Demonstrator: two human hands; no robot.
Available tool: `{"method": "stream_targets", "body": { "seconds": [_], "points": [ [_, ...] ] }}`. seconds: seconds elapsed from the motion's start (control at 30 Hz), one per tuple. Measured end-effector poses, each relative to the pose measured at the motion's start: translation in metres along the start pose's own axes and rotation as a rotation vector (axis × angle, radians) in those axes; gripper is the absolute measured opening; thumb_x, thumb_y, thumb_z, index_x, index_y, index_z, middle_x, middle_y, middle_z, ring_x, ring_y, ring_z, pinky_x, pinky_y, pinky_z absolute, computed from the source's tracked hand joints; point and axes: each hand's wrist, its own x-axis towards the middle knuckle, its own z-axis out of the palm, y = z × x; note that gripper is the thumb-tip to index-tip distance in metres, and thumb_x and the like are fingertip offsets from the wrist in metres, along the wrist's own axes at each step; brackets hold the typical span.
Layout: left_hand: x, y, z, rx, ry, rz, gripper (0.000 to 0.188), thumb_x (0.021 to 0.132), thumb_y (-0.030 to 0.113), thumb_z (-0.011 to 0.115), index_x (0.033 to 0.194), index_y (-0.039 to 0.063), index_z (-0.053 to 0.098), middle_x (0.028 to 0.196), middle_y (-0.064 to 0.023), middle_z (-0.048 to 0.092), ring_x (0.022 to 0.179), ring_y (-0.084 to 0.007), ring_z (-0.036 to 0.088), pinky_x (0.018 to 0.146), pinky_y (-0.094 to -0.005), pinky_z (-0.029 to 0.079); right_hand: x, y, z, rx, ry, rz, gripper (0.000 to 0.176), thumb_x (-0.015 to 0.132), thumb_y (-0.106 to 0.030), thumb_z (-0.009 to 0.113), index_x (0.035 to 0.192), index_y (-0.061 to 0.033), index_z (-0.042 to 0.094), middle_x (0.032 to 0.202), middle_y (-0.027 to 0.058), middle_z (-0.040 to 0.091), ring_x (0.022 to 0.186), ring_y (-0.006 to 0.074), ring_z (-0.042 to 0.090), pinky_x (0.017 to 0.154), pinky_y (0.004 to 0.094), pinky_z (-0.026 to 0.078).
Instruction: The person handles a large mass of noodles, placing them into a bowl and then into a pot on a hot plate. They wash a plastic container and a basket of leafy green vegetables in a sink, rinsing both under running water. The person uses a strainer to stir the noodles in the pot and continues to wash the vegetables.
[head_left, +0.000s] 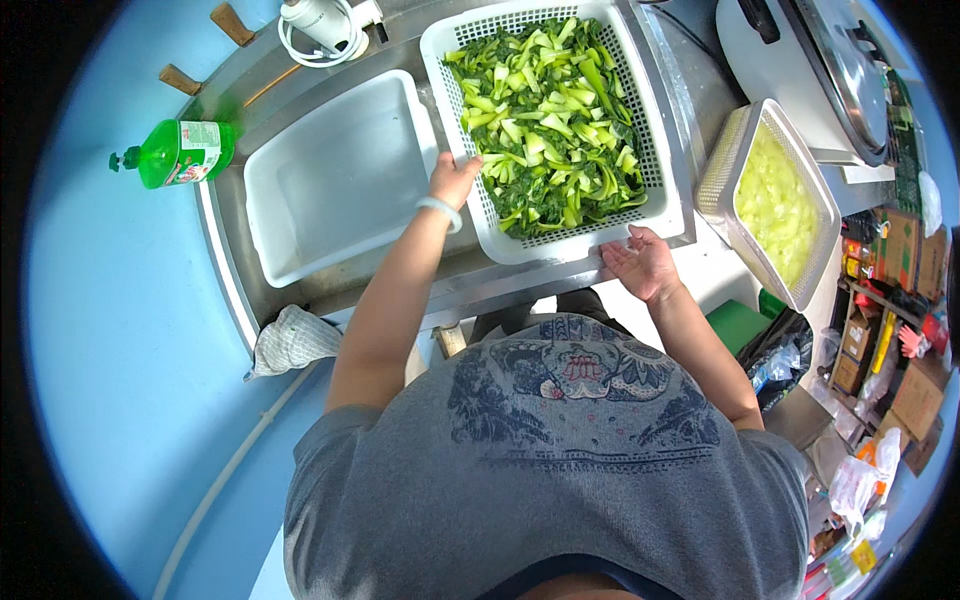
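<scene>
A white perforated plastic basket (506, 251) full of cut leafy greens (555, 127) with pale stems lies before me on the steel sink unit. My left hand (453, 180), with a pale bangle at the wrist, grips the basket's left rim. At the near right corner my right hand (641, 262) is palm up, its fingers at the underside of the rim; how firmly they hold is not plain. Left of the basket, a white plastic tub (341, 180) sits in the steel basin.
Green detergent bottle (184, 154) by the left wall; grey cloth (294, 341) over the basin's near left corner. White appliance with a coiled cable (322, 30) at the back. Right: a basket of pale green cut vegetable (780, 210) and a large lidded cooker (802, 75). Boxes and bags crowd the far right.
</scene>
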Motion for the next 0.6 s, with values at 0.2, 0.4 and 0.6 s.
{"method": "stream_targets", "body": {
  "seconds": [0.2,0.4,0.6],
  "points": [
    [0.010,-0.004,0.005,-0.405,0.008,-0.063,0.023,0.076,0.000,0.059,0.099,0.002,0.061,0.081,-0.0013,0.063,0.067,-0.0107,0.054,0.062,-0.0271,0.045,0.015,0.005,-0.006,-0.034,-0.051,0.004,0.049,0.079,-0.024,0.067,0.112,-0.0036,0.036,0.113,0.0180,0.041,0.109,0.0312,0.043,0.102,0.0426,0.034],
    [-0.028,0.047,0.007,-0.548,-0.053,0.114,0.022,0.075,-0.004,0.058,0.095,0.005,0.061,0.081,-0.0032,0.062,0.071,-0.0138,0.060,0.063,-0.0292,0.050,0.019,0.026,-0.007,-0.075,-0.022,-0.208,0.021,0.084,-0.021,0.064,0.092,-0.0066,0.052,0.084,0.0061,0.057,0.081,0.0197,0.054,0.069,0.0324,0.045],
    [-0.142,0.106,0.017,-0.787,-0.050,0.127,0.013,0.078,0.000,0.061,0.090,0.005,0.057,0.076,-0.0010,0.057,0.067,-0.0118,0.055,0.060,-0.0274,0.046,-0.071,-0.025,0.015,-0.178,-0.194,-0.819,0.034,0.085,-0.011,0.057,0.117,-0.0047,0.047,0.095,0.0061,0.054,0.087,0.0202,0.052,0.082,0.0347,0.045]
  ]
}}
